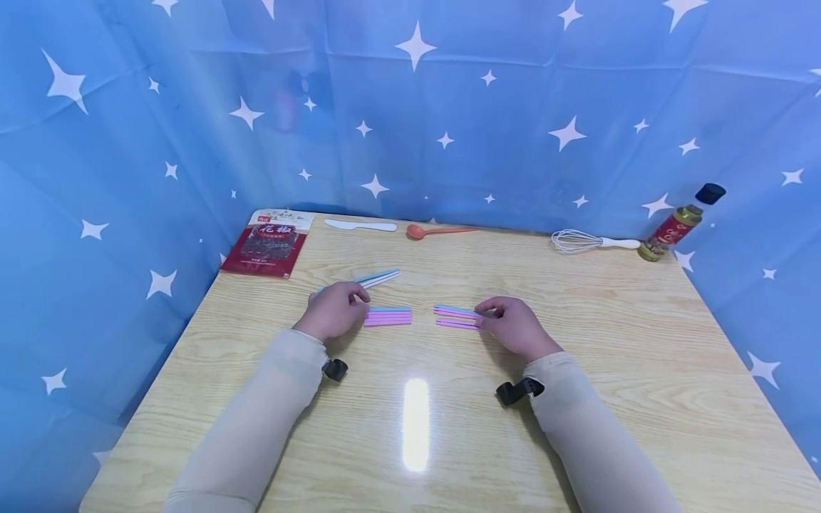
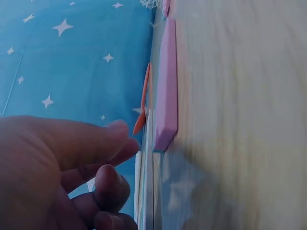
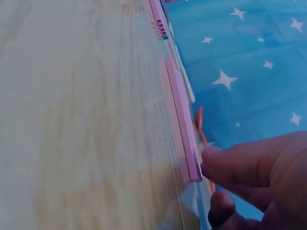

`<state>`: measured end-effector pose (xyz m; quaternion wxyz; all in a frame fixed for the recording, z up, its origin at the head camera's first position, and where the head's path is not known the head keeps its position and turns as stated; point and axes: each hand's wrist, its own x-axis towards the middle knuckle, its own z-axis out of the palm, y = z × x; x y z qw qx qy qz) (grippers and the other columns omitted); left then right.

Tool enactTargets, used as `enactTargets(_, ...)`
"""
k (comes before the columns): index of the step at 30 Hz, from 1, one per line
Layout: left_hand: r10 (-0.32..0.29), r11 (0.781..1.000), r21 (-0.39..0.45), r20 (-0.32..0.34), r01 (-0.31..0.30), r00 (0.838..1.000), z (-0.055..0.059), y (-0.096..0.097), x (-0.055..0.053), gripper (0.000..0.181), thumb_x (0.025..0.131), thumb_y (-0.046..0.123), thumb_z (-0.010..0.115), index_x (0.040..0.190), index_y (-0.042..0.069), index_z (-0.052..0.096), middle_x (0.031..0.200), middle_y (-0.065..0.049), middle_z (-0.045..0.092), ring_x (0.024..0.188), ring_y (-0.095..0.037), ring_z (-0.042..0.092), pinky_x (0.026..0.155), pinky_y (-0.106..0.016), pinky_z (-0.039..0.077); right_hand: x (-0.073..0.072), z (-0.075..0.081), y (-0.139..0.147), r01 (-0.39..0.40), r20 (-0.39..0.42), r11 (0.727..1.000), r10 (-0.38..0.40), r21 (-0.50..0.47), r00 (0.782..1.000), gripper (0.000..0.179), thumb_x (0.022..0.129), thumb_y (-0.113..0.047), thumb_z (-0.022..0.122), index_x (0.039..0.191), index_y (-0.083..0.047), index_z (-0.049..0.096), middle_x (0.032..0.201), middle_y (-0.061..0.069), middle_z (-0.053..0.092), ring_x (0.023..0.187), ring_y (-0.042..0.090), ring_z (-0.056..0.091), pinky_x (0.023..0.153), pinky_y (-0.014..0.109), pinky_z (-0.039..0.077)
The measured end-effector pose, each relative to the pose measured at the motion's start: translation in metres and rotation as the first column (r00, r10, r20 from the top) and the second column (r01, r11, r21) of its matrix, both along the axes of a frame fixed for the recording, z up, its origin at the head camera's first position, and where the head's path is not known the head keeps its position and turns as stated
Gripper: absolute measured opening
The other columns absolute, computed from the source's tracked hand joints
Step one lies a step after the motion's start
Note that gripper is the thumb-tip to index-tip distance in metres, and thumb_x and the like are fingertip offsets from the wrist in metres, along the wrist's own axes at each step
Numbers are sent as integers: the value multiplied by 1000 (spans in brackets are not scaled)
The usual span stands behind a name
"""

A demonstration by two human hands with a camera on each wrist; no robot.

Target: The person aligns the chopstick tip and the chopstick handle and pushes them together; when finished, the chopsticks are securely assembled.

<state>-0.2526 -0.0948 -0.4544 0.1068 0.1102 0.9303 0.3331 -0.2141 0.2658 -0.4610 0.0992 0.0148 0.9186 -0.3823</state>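
Note:
My left hand [image 1: 335, 311] is loosely bent just off the near end of a row of pink and blue sticks [image 1: 388, 318]. In the left wrist view its thumb and fingers show nothing between them, beside the pink stick [image 2: 167, 88]. Behind that hand lie blue and white sticks [image 1: 381, 278], partly covered by it. My right hand [image 1: 515, 328] has thumb and forefinger at the right ends of a second pink and blue group [image 1: 457, 318]. In the right wrist view the thumb tip is close by the end of a pink stick [image 3: 184, 124].
Along the back edge are a red spice packet [image 1: 266, 246], a white knife [image 1: 360, 225], an orange spoon [image 1: 417, 231], a whisk [image 1: 577, 241] and a black-capped bottle [image 1: 673, 231]. A blue starry curtain [image 1: 410, 128] hangs behind the wooden table [image 1: 641, 342].

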Motion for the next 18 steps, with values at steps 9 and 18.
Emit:
enactTargets(9,-27,999,-29,-2,27,1000,-2,8,4,19,99,23,70,116,16,73,90,2,69,92,-22,61,110,-62,25,-3,2,0,1,20,999,-2,34,1000,26,99,-22,72,122,-11,77,108,13,66,91,26,55,76,36,43)
enactTargets(18,-42,993,-108,4,42,999,-4,13,5,18,99,22,69,116,16,73,97,0,70,99,-24,64,110,-65,27,-3,3,-1,10,44,999,-11,33,999,16,99,-14,68,112,-10,78,105,12,66,92,27,55,76,36,44)
